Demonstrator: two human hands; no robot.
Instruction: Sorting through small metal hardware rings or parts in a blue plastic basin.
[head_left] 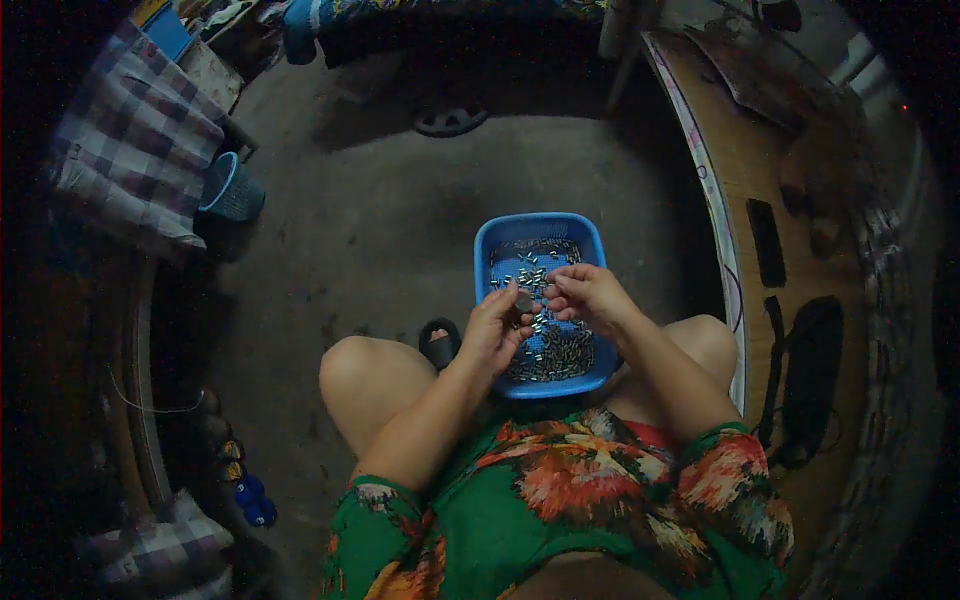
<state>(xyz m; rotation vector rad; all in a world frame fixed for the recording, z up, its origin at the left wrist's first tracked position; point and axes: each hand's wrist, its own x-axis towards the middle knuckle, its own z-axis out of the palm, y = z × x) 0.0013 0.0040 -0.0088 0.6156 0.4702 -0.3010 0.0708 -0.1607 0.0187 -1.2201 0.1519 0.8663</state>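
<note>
A blue plastic basket (484,262) stands before me between my knees. Many small shiny metal cylinders (553,358) lie in it, heaped at the near end and scattered thinly toward the far end. Over the basket's left side, my left hand (494,328) is closed, with a small round grey piece (523,301) between thumb and fingers. My right hand (592,297) hovers over the right side, its thumb and forefinger pinched together close to the left fingertips. Whatever that pinch holds is too small and dim to make out.
A wooden bench or bed board (752,170) runs along the right, with dark flat items (810,375) on it. At the left are a blue bin (232,190) and checked cloth (140,140). A dark slipper (439,343) is beside the basket; another dark object (450,122) lies farther off.
</note>
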